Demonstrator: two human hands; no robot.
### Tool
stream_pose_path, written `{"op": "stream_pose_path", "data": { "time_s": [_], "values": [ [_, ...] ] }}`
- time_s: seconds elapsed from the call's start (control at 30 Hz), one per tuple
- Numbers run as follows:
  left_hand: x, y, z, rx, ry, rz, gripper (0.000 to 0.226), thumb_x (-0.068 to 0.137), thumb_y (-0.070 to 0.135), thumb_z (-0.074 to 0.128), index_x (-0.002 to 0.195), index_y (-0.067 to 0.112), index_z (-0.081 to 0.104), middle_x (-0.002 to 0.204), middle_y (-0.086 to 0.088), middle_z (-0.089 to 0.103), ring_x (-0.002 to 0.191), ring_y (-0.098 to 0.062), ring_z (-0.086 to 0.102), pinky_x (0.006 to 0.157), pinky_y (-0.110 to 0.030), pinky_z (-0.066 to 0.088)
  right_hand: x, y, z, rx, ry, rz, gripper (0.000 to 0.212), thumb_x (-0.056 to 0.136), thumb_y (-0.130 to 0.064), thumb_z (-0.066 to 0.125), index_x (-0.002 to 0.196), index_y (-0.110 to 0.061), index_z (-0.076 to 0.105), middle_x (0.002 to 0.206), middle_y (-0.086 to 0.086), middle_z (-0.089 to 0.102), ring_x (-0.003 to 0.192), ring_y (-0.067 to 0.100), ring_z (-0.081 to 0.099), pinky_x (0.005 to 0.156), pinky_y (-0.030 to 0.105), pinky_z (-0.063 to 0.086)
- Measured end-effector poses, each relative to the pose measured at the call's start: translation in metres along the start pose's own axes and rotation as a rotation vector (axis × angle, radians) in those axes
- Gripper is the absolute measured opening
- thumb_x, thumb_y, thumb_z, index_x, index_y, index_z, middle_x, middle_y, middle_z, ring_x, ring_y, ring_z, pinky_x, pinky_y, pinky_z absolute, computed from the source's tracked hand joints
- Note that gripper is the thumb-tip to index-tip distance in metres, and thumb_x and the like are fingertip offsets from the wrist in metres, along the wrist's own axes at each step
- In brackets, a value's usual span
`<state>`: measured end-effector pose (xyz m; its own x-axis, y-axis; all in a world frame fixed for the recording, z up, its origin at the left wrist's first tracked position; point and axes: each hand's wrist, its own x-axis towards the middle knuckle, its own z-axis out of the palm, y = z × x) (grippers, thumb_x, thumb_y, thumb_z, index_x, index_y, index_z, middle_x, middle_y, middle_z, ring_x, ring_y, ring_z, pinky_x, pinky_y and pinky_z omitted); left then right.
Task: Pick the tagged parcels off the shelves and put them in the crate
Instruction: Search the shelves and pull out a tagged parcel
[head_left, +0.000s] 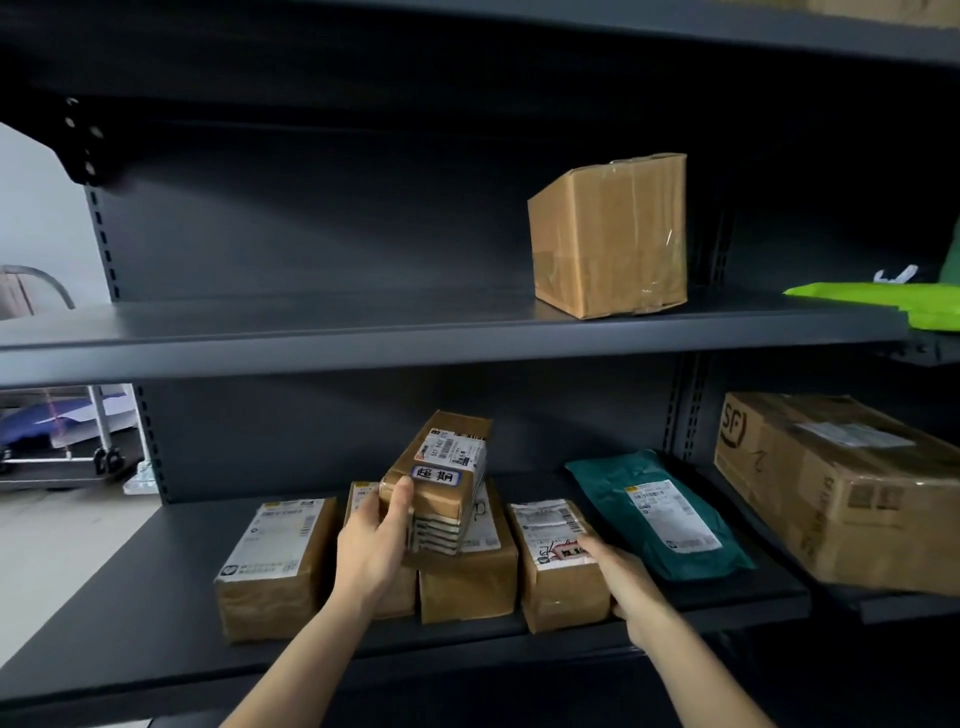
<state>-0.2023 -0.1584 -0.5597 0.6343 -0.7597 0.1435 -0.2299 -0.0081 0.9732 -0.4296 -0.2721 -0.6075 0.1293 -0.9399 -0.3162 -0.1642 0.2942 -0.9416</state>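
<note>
My left hand (375, 545) grips a brown taped parcel (441, 478) with a white shipping label and a blue-edged tag, lifted and tilted above the row on the lower shelf (130, 623). My right hand (615, 577) grips the right side of another brown parcel (558, 566) that lies on the shelf, thumb on top beside a red-edged tag. Two more brown parcels lie to the left: one at the row's left end (275, 566), one under the lifted parcel (467, 582). No crate is in view.
A dark green mailer bag (660, 514) lies right of my right hand. A large SF carton (852, 488) stands on the adjoining shelf. On the upper shelf (311, 332) stand a taped carton (608, 234) and a bright green bag (893, 301). A wheeled cart (67, 441) stands at left.
</note>
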Motion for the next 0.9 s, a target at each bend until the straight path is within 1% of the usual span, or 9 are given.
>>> {"op": "stream_pose_path", "data": {
  "time_s": [0.13,0.2,0.3,0.4,0.47,0.53,0.63,0.77,0.9],
  "values": [
    [-0.001,0.002,0.000,-0.012,-0.019,0.004,0.049,0.090,0.050,0.049,0.123,0.016,0.055,0.109,0.000,0.064,0.096,-0.014,0.056,0.073,-0.021,0.045,-0.004,-0.004,0.006,0.059,-0.050,-0.002,0.012,0.082,-0.042,0.062,0.090,-0.033,0.060,0.087,-0.005,0.065,0.081,0.014,0.058,0.066,0.030,0.041],
    [0.000,0.004,0.001,-0.023,-0.027,-0.003,0.023,0.090,0.049,0.049,0.098,0.029,0.060,0.092,0.011,0.063,0.088,-0.008,0.057,0.065,-0.017,0.041,-0.005,-0.003,0.009,0.069,-0.046,-0.023,0.018,0.083,-0.040,0.062,0.100,-0.037,0.058,0.094,-0.003,0.064,0.085,0.018,0.057,0.076,0.037,0.043],
    [-0.002,0.007,0.001,-0.042,-0.035,-0.002,0.015,0.090,0.047,0.050,0.080,0.036,0.054,0.085,0.017,0.059,0.080,0.000,0.053,0.061,-0.017,0.040,-0.006,-0.005,0.012,0.153,0.057,-0.169,0.032,0.085,-0.031,0.062,0.116,-0.031,0.057,0.098,0.000,0.066,0.086,0.017,0.060,0.072,0.033,0.046],
    [-0.002,0.007,0.000,-0.058,-0.034,-0.001,0.016,0.090,0.047,0.051,0.080,0.036,0.055,0.085,0.016,0.061,0.081,0.000,0.055,0.062,-0.019,0.041,-0.011,-0.016,0.017,0.264,0.150,-0.373,0.033,0.087,-0.028,0.061,0.118,-0.034,0.057,0.099,-0.006,0.067,0.083,0.005,0.063,0.066,0.021,0.048],
    [-0.002,0.006,0.000,-0.070,-0.048,0.000,0.015,0.090,0.047,0.051,0.082,0.036,0.055,0.087,0.016,0.061,0.083,-0.002,0.056,0.063,-0.019,0.043,-0.015,-0.024,0.024,0.286,0.118,-0.466,0.031,0.087,-0.029,0.061,0.115,-0.039,0.055,0.094,-0.018,0.066,0.075,-0.007,0.065,0.055,0.008,0.046],
    [-0.003,0.006,0.000,-0.080,-0.061,-0.002,0.013,0.090,0.047,0.051,0.084,0.036,0.054,0.088,0.016,0.061,0.084,-0.002,0.056,0.065,-0.019,0.043,-0.020,-0.028,0.033,0.300,0.068,-0.513,0.032,0.087,-0.028,0.061,0.116,-0.041,0.054,0.097,-0.020,0.065,0.075,-0.013,0.063,0.055,0.003,0.045],
    [-0.005,0.006,0.000,-0.130,-0.105,-0.002,0.010,0.091,0.043,0.051,0.088,0.035,0.056,0.093,0.013,0.063,0.089,-0.004,0.058,0.066,-0.019,0.044,-0.026,-0.026,0.038,0.308,0.054,-0.576,0.038,0.087,-0.024,0.061,0.122,-0.038,0.054,0.108,-0.014,0.066,0.085,-0.010,0.064,0.061,0.004,0.047],
    [-0.009,0.011,-0.001,-0.189,-0.182,0.000,0.008,0.093,0.036,0.051,0.092,0.037,0.059,0.089,0.019,0.064,0.081,0.001,0.061,0.057,-0.009,0.044,-0.034,-0.023,0.041,0.235,0.067,-0.674,0.051,0.085,-0.026,0.064,0.133,-0.029,0.049,0.126,-0.003,0.059,0.111,0.007,0.059,0.089,0.023,0.050],
    [-0.014,0.014,-0.006,-0.254,-0.251,0.007,0.019,0.088,0.036,0.055,0.104,0.047,0.058,0.098,0.023,0.067,0.093,0.003,0.061,0.070,-0.015,0.044,-0.043,-0.032,0.048,0.254,0.035,-0.701,0.042,0.082,-0.027,0.065,0.121,-0.041,0.054,0.115,-0.015,0.063,0.101,-0.008,0.060,0.072,0.002,0.045]
  ]
}}
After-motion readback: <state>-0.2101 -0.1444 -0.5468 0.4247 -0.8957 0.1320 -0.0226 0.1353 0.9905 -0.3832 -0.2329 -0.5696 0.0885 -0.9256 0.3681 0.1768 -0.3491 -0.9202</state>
